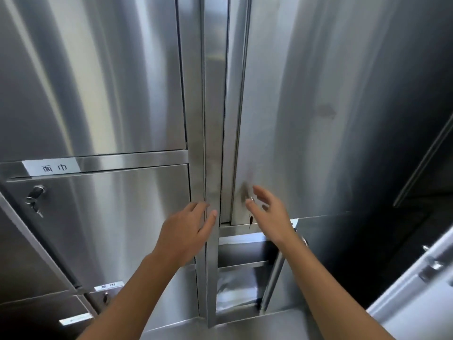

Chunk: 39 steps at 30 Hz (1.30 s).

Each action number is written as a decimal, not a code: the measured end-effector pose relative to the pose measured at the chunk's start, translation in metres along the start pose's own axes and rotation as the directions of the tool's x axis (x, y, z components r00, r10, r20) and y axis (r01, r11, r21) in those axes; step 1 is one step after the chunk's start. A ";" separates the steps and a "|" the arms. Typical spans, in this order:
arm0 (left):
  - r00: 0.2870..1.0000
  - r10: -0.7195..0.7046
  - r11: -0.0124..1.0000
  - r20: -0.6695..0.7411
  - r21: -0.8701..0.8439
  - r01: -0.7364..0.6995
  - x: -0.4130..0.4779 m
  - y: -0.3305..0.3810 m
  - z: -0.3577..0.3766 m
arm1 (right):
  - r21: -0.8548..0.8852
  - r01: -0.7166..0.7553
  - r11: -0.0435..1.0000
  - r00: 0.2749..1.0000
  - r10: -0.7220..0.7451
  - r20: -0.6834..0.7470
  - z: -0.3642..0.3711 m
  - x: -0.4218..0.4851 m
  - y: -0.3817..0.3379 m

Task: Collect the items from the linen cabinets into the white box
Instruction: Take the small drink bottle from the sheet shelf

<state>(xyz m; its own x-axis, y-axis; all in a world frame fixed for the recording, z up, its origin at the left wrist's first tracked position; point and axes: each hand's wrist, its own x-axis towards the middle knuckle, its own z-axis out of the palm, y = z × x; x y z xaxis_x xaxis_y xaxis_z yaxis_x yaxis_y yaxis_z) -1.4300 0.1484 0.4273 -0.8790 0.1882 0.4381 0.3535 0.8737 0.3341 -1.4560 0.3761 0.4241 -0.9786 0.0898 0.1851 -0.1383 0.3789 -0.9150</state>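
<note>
Stainless steel linen cabinets fill the view. My left hand (187, 230) lies flat with straight fingers on the vertical post (212, 143) between two cabinets. My right hand (268, 213) hovers open just in front of the lock with a key (251, 200) on the tall right door (306, 119); it is blurred. Below that door an open compartment (241, 278) shows a shelf and something wrapped in clear plastic (235, 290). The white box is not in view.
A labelled left door (110, 217) has a lock with hanging keys (35, 196). A smaller labelled door (107, 294) sits lower left. A white door with a metal handle (431, 268) stands at the right edge.
</note>
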 end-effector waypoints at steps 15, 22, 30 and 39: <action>0.964 0.038 0.998 0.263 -0.066 -0.022 -0.016 0.052 0.103 | -0.080 -0.314 0.946 0.943 0.301 -0.143 -0.061 -0.070 0.111; 0.957 -0.015 1.000 0.290 -0.019 0.021 -0.031 0.045 0.127 | -0.063 -0.344 0.937 0.939 0.344 -0.017 -0.047 -0.061 0.138; 0.881 -0.148 0.988 0.449 0.023 0.154 -0.079 0.021 0.225 | -0.053 -0.456 0.888 0.882 0.460 0.105 0.001 -0.080 0.254; 0.866 -0.114 0.993 0.487 0.066 0.093 -0.121 -0.034 0.414 | 0.002 -0.472 0.882 0.881 0.471 0.039 0.070 -0.083 0.446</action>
<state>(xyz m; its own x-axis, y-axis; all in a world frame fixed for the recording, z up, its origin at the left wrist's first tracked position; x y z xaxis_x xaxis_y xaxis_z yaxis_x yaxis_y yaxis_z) -1.4678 0.2817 0.0177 -0.9573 0.2818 -0.0647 0.2480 0.9153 0.3174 -1.4476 0.4733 -0.0248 -0.9334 0.2219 -0.2819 0.3392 0.2900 -0.8949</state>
